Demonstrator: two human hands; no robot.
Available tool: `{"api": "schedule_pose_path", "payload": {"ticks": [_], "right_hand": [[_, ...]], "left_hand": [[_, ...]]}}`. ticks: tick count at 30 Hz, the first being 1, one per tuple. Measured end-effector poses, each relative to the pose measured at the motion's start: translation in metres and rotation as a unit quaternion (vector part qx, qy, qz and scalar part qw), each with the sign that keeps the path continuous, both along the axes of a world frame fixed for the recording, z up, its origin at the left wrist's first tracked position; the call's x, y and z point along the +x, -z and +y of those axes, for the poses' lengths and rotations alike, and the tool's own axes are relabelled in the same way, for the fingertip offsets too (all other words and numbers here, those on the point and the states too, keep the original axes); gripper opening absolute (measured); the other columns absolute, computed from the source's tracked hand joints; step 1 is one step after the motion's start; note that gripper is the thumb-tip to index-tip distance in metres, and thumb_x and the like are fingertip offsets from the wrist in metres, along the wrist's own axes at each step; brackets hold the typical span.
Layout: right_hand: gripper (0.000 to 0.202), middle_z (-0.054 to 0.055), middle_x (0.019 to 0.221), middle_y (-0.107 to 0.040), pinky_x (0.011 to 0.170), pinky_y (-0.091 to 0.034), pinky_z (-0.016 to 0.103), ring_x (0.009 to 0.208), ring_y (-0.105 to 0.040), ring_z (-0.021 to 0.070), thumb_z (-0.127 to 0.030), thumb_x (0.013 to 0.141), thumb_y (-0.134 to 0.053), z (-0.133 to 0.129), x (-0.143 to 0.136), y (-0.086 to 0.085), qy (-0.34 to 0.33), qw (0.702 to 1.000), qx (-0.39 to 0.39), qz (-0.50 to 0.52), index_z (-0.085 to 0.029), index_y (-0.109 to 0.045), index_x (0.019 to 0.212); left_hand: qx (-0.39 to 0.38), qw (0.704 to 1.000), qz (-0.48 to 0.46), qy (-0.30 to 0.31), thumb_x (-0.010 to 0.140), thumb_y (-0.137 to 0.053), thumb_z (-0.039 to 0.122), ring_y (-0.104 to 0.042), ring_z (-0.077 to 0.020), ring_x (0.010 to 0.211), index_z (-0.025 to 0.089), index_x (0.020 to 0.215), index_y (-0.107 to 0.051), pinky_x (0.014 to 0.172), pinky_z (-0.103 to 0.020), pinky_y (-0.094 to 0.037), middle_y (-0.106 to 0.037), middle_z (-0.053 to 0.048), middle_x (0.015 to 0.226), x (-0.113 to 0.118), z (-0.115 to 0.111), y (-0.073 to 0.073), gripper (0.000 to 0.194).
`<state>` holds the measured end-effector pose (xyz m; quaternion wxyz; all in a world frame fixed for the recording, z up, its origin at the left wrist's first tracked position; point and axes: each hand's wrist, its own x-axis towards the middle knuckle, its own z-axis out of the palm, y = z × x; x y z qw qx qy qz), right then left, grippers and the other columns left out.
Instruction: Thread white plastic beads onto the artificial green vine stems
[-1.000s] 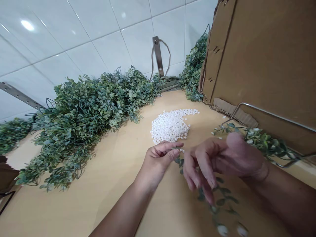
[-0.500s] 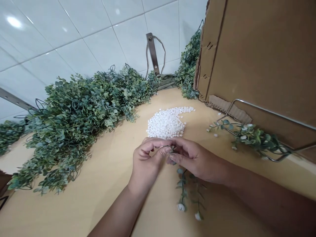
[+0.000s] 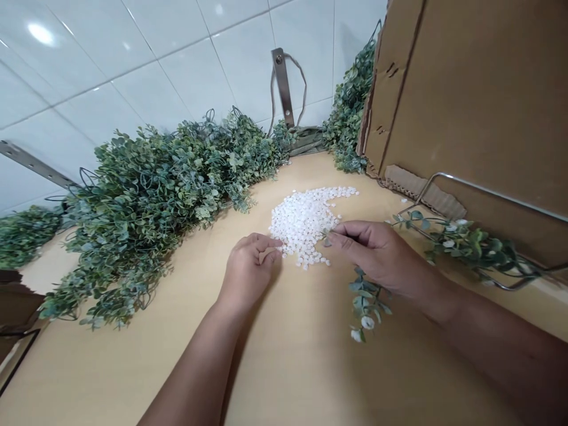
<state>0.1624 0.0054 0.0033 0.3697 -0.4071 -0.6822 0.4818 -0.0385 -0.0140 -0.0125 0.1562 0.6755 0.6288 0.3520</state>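
Meanwhile, the right hand (image 3: 385, 255) pinched a sprig (image 3: 366, 293); the left hand (image 3: 245, 269), narrowed, contents unclear, likely needed delicacy at beads (image 3: 302, 216) toward the table's (image 3: 293, 367) far edge.

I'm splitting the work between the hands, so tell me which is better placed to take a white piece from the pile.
Likely the left hand: its fingertips are at the near-left edge of the white pile, while the right hand is occupied, pinching a leafy sprig.
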Motion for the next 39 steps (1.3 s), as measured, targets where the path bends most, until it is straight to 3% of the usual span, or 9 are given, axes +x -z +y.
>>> {"api": "schedule_pose_path", "payload": {"ticks": [6,10,12,15,18,21,27,39], "right_hand": [[0.025,-0.006,0.051,-0.033,0.044,-0.022,0.022,0.047,-0.027,0.0067,-0.035,0.076,-0.05,-0.002,-0.003,0.004,-0.005,0.998,-0.04,-0.041,-0.016,-0.053,0.06],[0.023,-0.006,0.05,-0.035,0.044,-0.022,0.022,0.046,-0.029,0.0069,-0.034,0.074,-0.049,-0.002,-0.006,0.009,-0.006,0.998,-0.051,-0.048,-0.016,-0.052,0.059],[0.021,-0.005,0.05,-0.039,0.045,-0.025,0.022,0.047,-0.032,0.0074,-0.033,0.072,-0.05,-0.001,-0.006,0.01,-0.008,0.998,-0.053,-0.035,-0.016,-0.052,0.059],[0.018,-0.004,0.051,-0.042,0.047,-0.027,0.022,0.049,-0.035,0.0079,-0.03,0.07,-0.051,-0.001,-0.007,0.011,-0.009,0.998,-0.056,-0.016,-0.016,-0.054,0.059],[0.016,-0.004,0.053,-0.045,0.05,-0.03,0.022,0.051,-0.039,0.0085,-0.027,0.071,-0.051,-0.003,-0.009,0.012,-0.021,0.999,-0.04,-0.003,-0.015,-0.056,0.061],[0.016,-0.002,0.057,-0.052,0.056,-0.036,0.023,0.057,-0.046,0.0099,-0.025,0.074,-0.05,-0.005,-0.012,0.012,-0.043,0.999,-0.021,0.013,-0.015,-0.06,0.066],[0.016,0.0,0.062,-0.059,0.06,-0.04,0.023,0.062,-0.051,0.0112,-0.026,0.075,-0.052,-0.007,-0.014,0.013,-0.031,0.999,-0.027,0.035,-0.015,-0.06,0.067],[0.017,0.001,0.063,-0.06,0.057,-0.04,0.023,0.06,-0.051,0.0117,-0.024,0.075,-0.05,-0.01,-0.016,0.015,0.012,0.999,0.028,-0.019,-0.014,-0.06,0.067]], "left_hand": [[-0.027,0.988,0.144,0.047,0.073,-0.059,0.019,-0.06,-0.0206,0.077,0.022,0.076,-0.069,0.071,-0.032,-0.044,-0.068,-0.005,0.08,-0.003,0.002,0.004,0.011],[-0.014,0.986,0.162,0.036,0.075,-0.054,0.017,-0.061,-0.0199,0.073,0.022,0.075,-0.069,0.067,-0.031,-0.042,-0.069,-0.006,0.08,0.002,0.003,0.006,0.015],[-0.012,0.995,0.094,0.017,0.075,-0.056,0.019,-0.061,-0.0193,0.074,0.021,0.074,-0.069,0.068,-0.03,-0.042,-0.069,-0.005,0.08,0.004,0.004,0.007,0.013],[-0.063,0.989,-0.13,-0.014,0.071,-0.062,0.023,-0.059,-0.0153,0.065,0.018,0.073,-0.068,0.062,-0.027,-0.043,-0.068,-0.003,0.072,0.01,0.003,0.006,0.008],[-0.138,0.925,-0.354,-0.002,0.063,-0.07,0.024,-0.054,-0.0098,0.051,0.015,0.071,-0.068,0.055,-0.023,-0.043,-0.064,0.0,0.058,0.022,-0.002,0.001,0.013],[-0.177,0.867,-0.464,0.03,0.055,-0.077,0.024,-0.054,-0.0079,0.05,0.014,0.073,-0.07,0.057,-0.022,-0.045,-0.064,0.0,0.056,0.034,-0.007,-0.004,0.021],[-0.199,0.818,-0.538,0.042,0.05,-0.08,0.023,-0.058,-0.0084,0.054,0.014,0.068,-0.071,0.063,-0.022,-0.048,-0.067,0.0,0.058,0.04,-0.008,-0.003,0.022],[-0.214,0.807,-0.55,0.002,0.048,-0.081,0.023,-0.061,-0.0097,0.055,0.014,0.068,-0.072,0.057,-0.02,-0.045,-0.068,-0.002,0.055,0.04,-0.007,-0.002,0.023]]}}
